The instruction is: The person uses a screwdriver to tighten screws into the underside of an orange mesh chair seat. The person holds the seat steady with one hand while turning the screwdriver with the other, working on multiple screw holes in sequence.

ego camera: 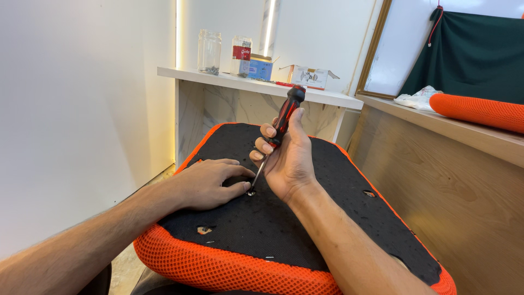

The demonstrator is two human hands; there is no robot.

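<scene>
- A red-and-black screwdriver (282, 123) was held upright in the right hand (286, 158), the grip clamped round its handle.
- Its tip was set at a hole in the black underside of an orange mesh seat cushion (229, 270).
- The left hand (210, 183) was laid flat just left of the tip, its grip apart.
- Glass jars (210, 52) were seen on the far desk (327, 97).
</scene>
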